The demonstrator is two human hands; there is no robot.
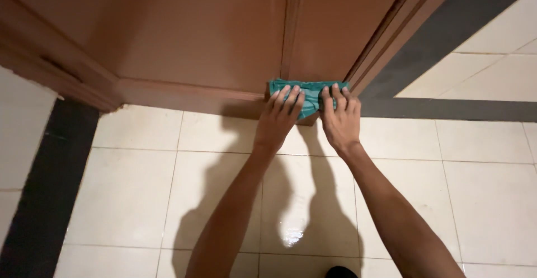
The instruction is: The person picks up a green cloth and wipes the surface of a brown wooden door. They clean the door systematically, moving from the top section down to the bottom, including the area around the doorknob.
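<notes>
Head view: both hands' flat fingers (291,96) on crumpled teal cloth (310,90) against smooth wooden door (212,32).

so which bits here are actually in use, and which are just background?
In use:
- teal cloth, pressed against the bottom of the door
- left hand and right hand, both flat on the cloth
- brown wooden door

Background:
- door frame
- pale tiled floor, with a dark tile strip

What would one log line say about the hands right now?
left hand: flat on cloth | right hand: flat on cloth | cloth: pressed on door bottom | floor: tiles
</notes>
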